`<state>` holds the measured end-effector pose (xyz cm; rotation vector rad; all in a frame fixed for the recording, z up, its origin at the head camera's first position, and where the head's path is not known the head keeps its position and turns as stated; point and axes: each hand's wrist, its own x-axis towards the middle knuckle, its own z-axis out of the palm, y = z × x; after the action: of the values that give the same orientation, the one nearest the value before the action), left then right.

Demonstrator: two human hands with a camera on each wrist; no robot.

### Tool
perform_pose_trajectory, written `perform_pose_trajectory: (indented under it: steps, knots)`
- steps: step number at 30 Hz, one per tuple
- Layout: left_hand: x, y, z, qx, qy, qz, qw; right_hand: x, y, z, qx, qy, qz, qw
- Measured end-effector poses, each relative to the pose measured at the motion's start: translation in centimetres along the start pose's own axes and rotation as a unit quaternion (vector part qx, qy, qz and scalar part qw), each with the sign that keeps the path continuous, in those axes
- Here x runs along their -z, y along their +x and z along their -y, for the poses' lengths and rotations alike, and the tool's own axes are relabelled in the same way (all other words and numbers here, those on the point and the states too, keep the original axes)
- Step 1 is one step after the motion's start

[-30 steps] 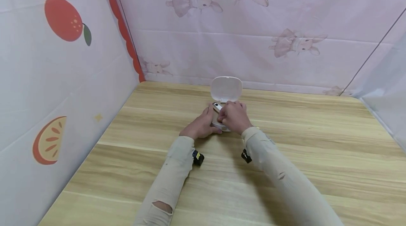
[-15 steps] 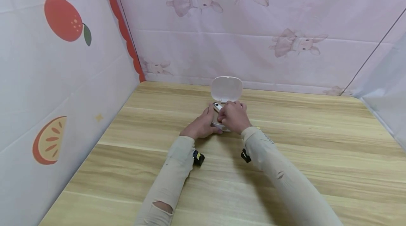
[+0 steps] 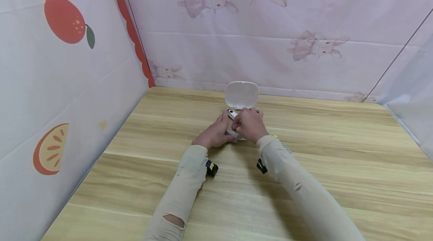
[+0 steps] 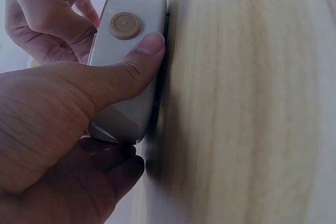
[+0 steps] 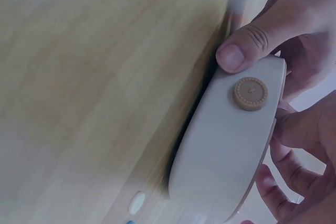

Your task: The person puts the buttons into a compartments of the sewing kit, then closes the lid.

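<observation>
- The white box [image 5: 226, 135] is on the table [image 3: 216, 203], toward its far side, between the two hands. Its lid [image 3: 241, 94] stands open at the far side, so that the top can be reached from near.
- The left hand [image 3: 214, 134] grasps the box: the thumb presses the near wall, beside the brown round knob [image 5: 250, 93], and the other fingers are around the left end. I judge that this grip is for keeping the box steady.
- The right hand [image 3: 251, 124] is over the right part of the open box, with its fingers bent down to the rim. Whether they pinch something, I cannot tell, because the knuckles cover the place.
- A white piece with a dark dot [image 3: 232, 113] shows at the far left of the box; its near end goes out of sight beside the right fingers, so I cannot say if it is held.
- The inside of the box is mostly covered by the hands.
- To the right, a pale oval thing [image 5: 137, 203] lies on the table, apart from the box; a blue thing [image 5: 130, 222] beside it is cut off by the edge of the right wrist view.
</observation>
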<state>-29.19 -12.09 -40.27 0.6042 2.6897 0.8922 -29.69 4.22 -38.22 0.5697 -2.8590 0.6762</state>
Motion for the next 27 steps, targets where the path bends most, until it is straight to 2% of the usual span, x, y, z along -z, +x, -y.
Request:
perform_pose_trajectory:
  steps: [27]
  knots:
    - [0.12, -0.03, -0.22, 0.011, -0.008, 0.003, 0.9999, 0.10, -0.21, 0.13, -0.009, 0.006, -0.004, 0.9999]
